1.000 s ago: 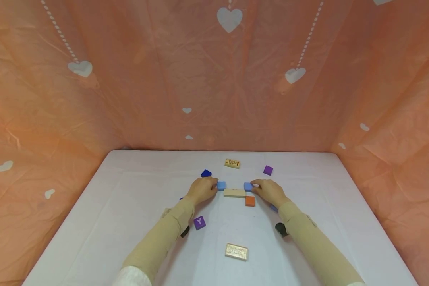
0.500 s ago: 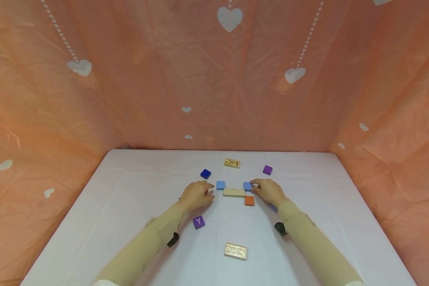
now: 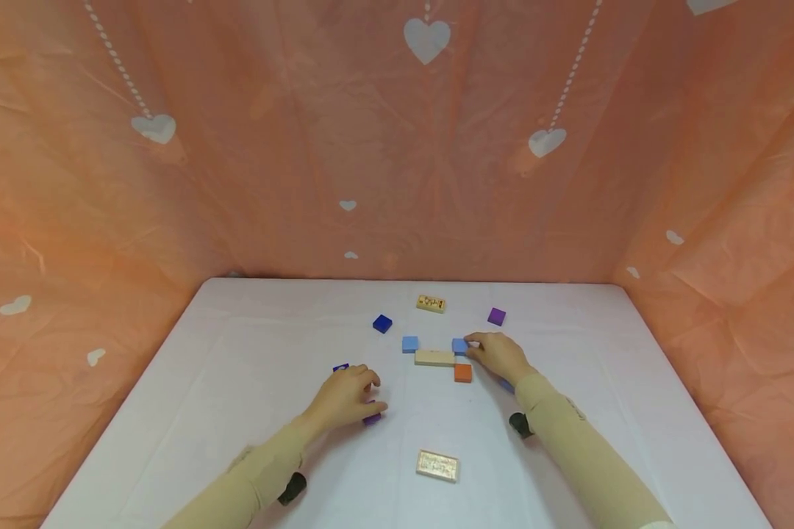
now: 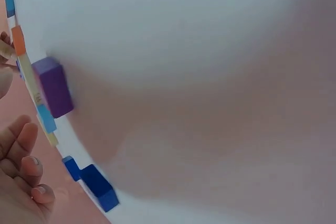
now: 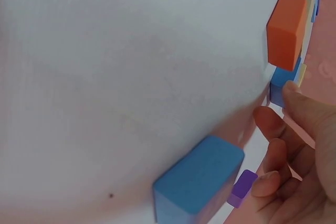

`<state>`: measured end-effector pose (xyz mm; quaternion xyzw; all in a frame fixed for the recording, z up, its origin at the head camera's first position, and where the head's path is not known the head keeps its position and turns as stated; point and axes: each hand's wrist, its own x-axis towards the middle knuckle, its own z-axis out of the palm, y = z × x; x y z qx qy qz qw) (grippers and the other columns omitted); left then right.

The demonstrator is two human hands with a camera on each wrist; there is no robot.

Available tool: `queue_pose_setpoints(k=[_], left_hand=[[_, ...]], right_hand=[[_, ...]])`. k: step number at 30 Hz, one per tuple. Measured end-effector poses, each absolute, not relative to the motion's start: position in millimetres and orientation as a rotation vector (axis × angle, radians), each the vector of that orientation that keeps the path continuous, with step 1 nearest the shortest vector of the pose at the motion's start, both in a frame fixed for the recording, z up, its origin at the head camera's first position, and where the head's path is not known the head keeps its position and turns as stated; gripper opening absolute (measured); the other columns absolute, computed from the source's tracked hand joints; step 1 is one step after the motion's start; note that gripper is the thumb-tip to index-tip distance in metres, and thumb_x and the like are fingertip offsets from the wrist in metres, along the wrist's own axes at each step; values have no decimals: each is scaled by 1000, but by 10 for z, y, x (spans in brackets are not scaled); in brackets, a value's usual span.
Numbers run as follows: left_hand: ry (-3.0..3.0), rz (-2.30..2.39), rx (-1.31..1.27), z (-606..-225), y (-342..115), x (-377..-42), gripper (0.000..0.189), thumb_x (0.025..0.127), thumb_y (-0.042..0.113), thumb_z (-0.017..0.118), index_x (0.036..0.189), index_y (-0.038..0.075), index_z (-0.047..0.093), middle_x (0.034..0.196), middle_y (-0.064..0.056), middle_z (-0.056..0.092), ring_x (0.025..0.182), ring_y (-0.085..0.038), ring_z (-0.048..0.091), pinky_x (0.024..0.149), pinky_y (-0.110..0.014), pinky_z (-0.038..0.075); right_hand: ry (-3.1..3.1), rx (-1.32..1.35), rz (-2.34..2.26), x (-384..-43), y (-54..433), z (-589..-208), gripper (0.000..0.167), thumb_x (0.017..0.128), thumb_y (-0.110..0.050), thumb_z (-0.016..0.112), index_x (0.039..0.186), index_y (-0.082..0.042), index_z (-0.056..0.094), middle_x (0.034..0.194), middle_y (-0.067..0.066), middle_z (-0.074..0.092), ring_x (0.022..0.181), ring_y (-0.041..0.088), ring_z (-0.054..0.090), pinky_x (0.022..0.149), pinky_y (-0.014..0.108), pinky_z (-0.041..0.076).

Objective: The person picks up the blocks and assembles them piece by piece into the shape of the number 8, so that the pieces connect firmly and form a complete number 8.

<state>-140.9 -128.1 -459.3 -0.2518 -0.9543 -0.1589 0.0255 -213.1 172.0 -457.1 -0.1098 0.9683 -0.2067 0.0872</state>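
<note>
The person's left hand is loosely spread over a purple block, thumb and fingers well parted, with nothing in its hold; that block sits to the near left of the long cream block. The right hand has its fingers bent and a fingertip against the mid-blue block at the cream block's far right corner; whether it pinches it I can't tell. An orange block lies at the cream one's near right corner, a light blue block at its far left. Another blue block shows near right of it, partly under the right wrist. Farther out on the white bench, beyond the cream block, lie a dark blue block, a gold bar and a second purple block; a pale gold bar lies well to its near side.
</note>
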Motion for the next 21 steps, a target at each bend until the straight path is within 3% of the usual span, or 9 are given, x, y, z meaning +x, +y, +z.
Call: queue_pose_setpoints(k=[8, 21], left_hand=[[-2952, -487, -677, -4666, -1449, -1199, 37, 69, 42, 77, 88, 15, 61, 77, 9, 56, 70, -5, 47, 69, -27, 39], [-2903, -428, -687, -4752, -1494, -1172, 31, 69, 38, 78, 83, 17, 60, 73, 11, 51, 70, -4, 45, 67, -24, 37]], right_hand=[[2892, -337, -619, -2126, 1731, -4567, 34, 90, -22, 60, 122, -11, 61, 111, 11, 68, 94, 24, 63, 88, 46, 49], [2888, -350, -625, -2122, 1732, -4574, 34, 90, -22, 61, 122, -10, 61, 111, 12, 68, 94, 24, 63, 87, 46, 49]])
